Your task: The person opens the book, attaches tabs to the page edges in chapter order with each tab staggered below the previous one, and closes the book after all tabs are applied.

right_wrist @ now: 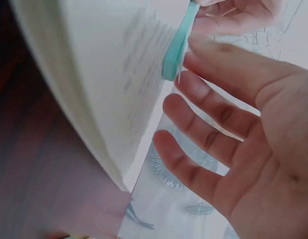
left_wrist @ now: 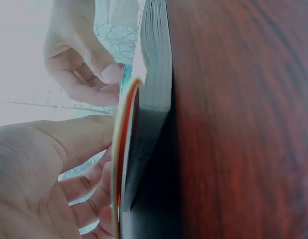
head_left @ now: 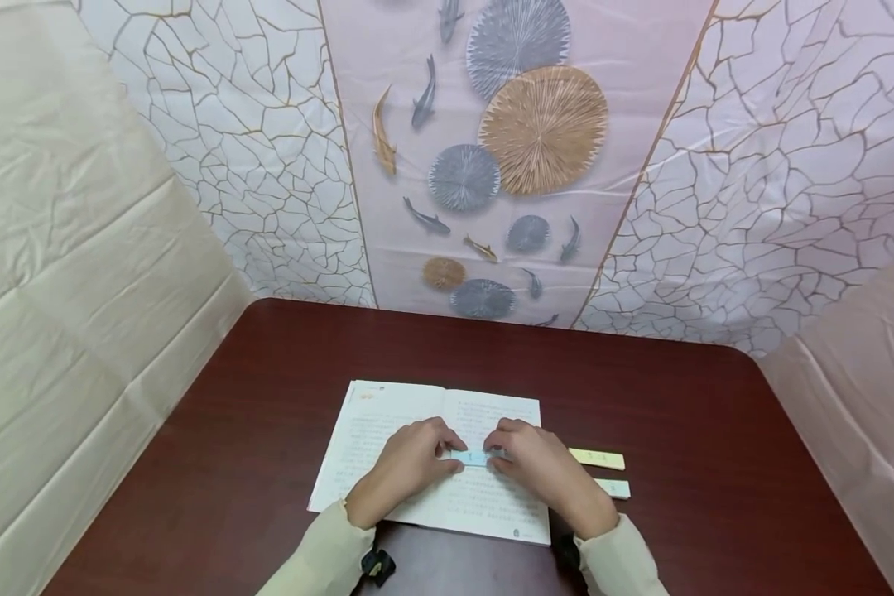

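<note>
An open book (head_left: 477, 505) lies on the table with a narrow blue sticky note pad (head_left: 471, 458) across its pages. My left hand (head_left: 413, 455) has thumb and index finger at the pad's left end, holding it on the page. At the other end, my right hand (head_left: 535, 463) pinches a thin top sheet (right_wrist: 181, 62) between thumb and index finger, slightly raised from the turquoise block (right_wrist: 169, 67) in the right wrist view. Its other fingers are loosely spread. In the left wrist view, the book's page edges (left_wrist: 156, 59) and curling cover (left_wrist: 125, 134) partly hide the left fingertips.
Right of the book lie a yellow strip pad (head_left: 598, 459) and a pale strip pad (head_left: 614, 488), the latter partly behind the right wrist. The dark red-brown table (head_left: 700, 439) meets patterned cloth (head_left: 268, 165) at the back and plain cloth at the sides.
</note>
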### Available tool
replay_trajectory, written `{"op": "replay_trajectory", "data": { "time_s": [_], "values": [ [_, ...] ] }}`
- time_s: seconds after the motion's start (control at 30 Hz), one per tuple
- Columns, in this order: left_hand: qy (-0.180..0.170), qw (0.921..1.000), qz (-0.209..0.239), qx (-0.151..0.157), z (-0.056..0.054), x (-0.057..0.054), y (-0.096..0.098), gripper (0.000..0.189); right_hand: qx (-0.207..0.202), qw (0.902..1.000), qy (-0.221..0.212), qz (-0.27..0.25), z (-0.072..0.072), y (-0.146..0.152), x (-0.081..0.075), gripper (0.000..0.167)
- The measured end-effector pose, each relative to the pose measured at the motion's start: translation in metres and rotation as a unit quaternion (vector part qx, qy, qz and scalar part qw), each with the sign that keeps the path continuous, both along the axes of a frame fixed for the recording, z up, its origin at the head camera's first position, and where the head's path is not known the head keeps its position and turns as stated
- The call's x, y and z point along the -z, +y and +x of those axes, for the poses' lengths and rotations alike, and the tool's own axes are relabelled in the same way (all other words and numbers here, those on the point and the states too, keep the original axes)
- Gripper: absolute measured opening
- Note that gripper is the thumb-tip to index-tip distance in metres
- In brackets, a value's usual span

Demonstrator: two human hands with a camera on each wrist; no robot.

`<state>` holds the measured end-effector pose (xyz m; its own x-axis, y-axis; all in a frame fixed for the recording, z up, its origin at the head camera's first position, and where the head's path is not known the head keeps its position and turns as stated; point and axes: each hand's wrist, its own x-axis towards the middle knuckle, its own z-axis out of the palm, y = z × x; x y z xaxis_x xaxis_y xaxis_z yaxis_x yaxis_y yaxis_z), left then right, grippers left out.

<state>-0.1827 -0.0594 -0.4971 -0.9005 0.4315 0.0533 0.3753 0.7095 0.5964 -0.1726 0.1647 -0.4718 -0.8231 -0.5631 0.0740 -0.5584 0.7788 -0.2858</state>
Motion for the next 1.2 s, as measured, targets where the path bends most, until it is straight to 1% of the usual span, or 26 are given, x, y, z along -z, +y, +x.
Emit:
{"op": "replay_trajectory", "data": {
  "time_s": [0.13,0.2,0.27,0.33,0.43,0.5,0.57,0.67,0.73,0.8,0.97,1.07,1.2],
  "values": [
    [0.002,1.0000,0.002,-0.003,0.001,0.001,-0.001,0.017,0.003,0.9988,0.045,0.018,0.003,-0.006,-0.001,0.014],
    [0.006,1.0000,0.000,-0.003,0.001,0.001,-0.002,0.017,0.010,0.9987,0.047,0.015,0.004,-0.009,-0.001,0.016],
    [0.009,1.0000,-0.002,-0.003,0.000,0.001,-0.001,0.017,0.023,0.9994,0.025,-0.009,0.005,-0.012,0.000,0.016],
    [0.012,0.9999,-0.006,-0.002,0.000,0.001,-0.001,0.018,0.041,0.9978,-0.015,-0.050,0.004,-0.017,0.001,0.018],
    [0.015,0.9998,-0.009,-0.001,0.000,0.001,-0.001,0.018,0.087,0.9867,-0.081,-0.111,0.005,-0.024,0.003,0.020],
    [0.019,0.9997,-0.012,0.001,-0.001,0.001,-0.001,0.018,0.117,0.9787,-0.105,-0.133,0.006,-0.028,0.005,0.015],
    [0.022,0.9996,-0.015,0.002,0.000,0.001,-0.001,0.017,0.147,0.9720,-0.121,-0.138,0.007,-0.032,0.006,0.012],
    [0.033,0.9993,-0.016,0.001,0.000,0.002,0.000,0.015,0.170,0.9683,-0.125,-0.134,0.008,-0.036,0.009,0.015],
    [0.040,0.9991,-0.017,0.002,0.000,0.003,0.001,0.013,0.182,0.9659,-0.129,-0.131,0.008,-0.038,0.010,0.014],
    [0.045,0.9988,-0.016,0.004,-0.001,0.002,0.002,0.011,0.190,0.9657,-0.119,-0.131,0.009,-0.039,0.011,0.013],
    [0.045,0.9988,-0.017,0.006,-0.003,0.000,0.004,0.016,0.213,0.9640,-0.090,-0.131,0.007,-0.040,0.011,0.008],
    [0.043,0.9989,-0.020,0.002,-0.001,0.000,0.002,0.019,0.212,0.9644,-0.084,-0.134,0.006,-0.042,0.011,0.011],
    [0.044,0.9987,-0.025,0.002,0.001,0.001,0.000,0.021,0.203,0.9644,-0.094,-0.141,0.008,-0.042,0.010,0.013]
  ]
}}
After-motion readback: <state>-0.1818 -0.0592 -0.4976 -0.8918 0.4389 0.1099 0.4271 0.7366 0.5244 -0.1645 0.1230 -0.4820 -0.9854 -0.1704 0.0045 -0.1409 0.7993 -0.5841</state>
